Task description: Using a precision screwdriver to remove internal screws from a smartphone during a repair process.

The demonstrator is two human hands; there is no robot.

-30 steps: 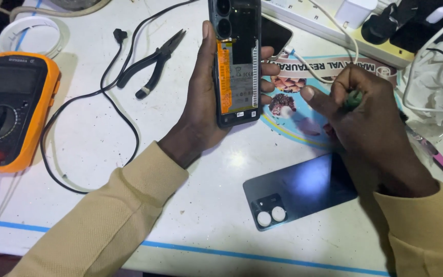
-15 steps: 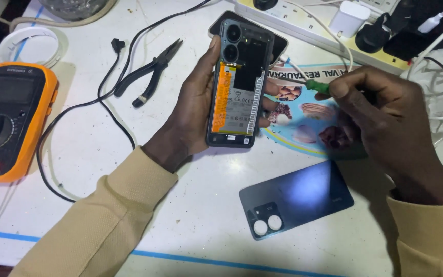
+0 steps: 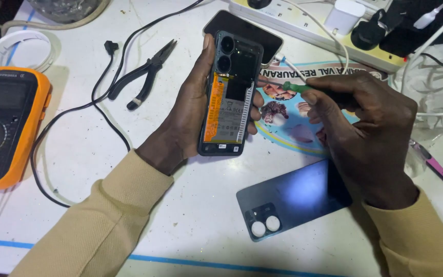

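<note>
Now the left hand (image 3: 188, 110) grips the opened black phone with its orange battery (image 3: 229, 97) above the white tabletop (image 3: 190, 215), while the right hand (image 3: 365, 128) pinches a green-handled screwdriver (image 3: 288, 85) at its screws, apparently unscrewing, demanding steadiness.

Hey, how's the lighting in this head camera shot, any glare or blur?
Head view: bright overhead light, sharp focus; a bluish-white glare patch on the loose back cover; the right hand shadows the table beneath it; the opened phone in the left hand stays legible.
</note>
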